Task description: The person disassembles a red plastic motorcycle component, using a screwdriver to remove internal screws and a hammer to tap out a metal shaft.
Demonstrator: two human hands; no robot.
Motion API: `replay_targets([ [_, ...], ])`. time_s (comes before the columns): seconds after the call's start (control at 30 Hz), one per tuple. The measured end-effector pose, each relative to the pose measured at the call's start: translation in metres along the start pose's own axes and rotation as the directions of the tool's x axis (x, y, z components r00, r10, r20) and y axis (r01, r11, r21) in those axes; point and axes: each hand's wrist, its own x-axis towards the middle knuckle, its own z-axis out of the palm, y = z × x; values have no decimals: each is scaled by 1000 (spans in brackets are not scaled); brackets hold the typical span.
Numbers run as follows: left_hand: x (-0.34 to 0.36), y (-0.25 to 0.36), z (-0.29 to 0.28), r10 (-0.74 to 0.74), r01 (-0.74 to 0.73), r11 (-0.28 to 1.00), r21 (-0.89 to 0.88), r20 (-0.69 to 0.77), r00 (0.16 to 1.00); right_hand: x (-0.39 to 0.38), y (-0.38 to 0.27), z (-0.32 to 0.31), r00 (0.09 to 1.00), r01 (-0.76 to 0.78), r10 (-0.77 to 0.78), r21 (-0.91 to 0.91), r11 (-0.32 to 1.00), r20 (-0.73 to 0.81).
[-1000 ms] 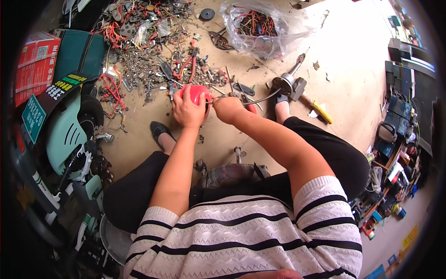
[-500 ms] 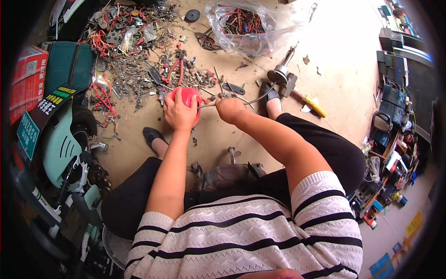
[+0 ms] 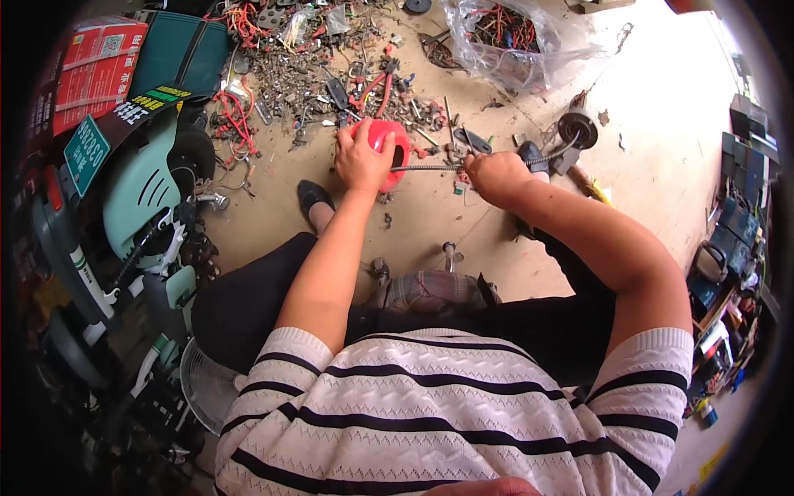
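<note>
My left hand (image 3: 361, 159) grips a round red plastic part (image 3: 390, 141) held just above the floor. A thin metal flexible hose (image 3: 426, 168) runs from that red part to the right into my right hand (image 3: 491, 176), which is closed around it. The hose continues past my right hand and curves up to a round metal fitting (image 3: 576, 128) lying on the floor. My hands are about a hand's width apart, with the hose stretched between them.
A heap of scrap metal, wires and red-handled pliers (image 3: 376, 83) lies beyond my hands. A clear plastic bag of wires (image 3: 513, 37) sits at the back. A green scooter (image 3: 141, 198) and a red box (image 3: 91, 70) stand to my left; cluttered shelves (image 3: 736, 231) line the right.
My right hand has moved right, away from the red part, drawing the metal hose out between my hands. My left hand still holds the red part.
</note>
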Motion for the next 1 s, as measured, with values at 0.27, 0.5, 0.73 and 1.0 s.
replay_targets([
  [0.27,-1,-12,-4,44,-44,998,-47,6,999,36,24,-21,997,20,-27,107,994,66],
  [0.5,-4,-14,-7,93,-91,993,-81,18,996,55,47,-7,987,-2,6,25,1000,-159],
  [0.73,-6,-12,-8,145,-145,986,-79,-4,989,52,60,-7,990,26,-33,-55,998,-138],
  [1.0,-10,-7,-11,188,-188,981,-49,-8,982,11,20,7,993,-13,-2,132,991,116],
])
